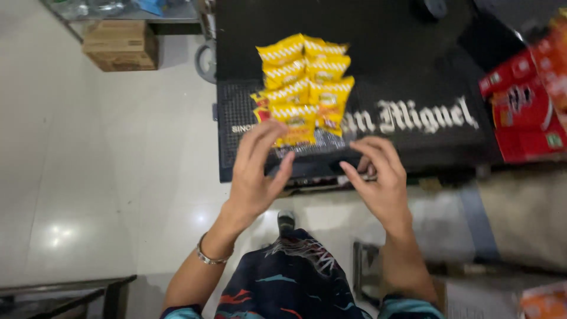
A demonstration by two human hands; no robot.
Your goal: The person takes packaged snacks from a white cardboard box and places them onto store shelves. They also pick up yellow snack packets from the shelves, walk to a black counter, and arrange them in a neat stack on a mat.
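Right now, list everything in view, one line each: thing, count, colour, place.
snack packets: about nine, yellow, overlapping in two columns on the mat's left part
mat: one, black with white lettering, covering the counter top
red packs: several, red, at the right edge of the counter
box: one, brown cardboard, on the floor at upper left
floor: pale glossy tiles, left side
bench: one, dark, lower left corner
bracelet: one, silver, on the left wrist
left hand: empty, fingers spread, just below the nearest packets
right hand: empty, fingers curled, at the mat's near edge
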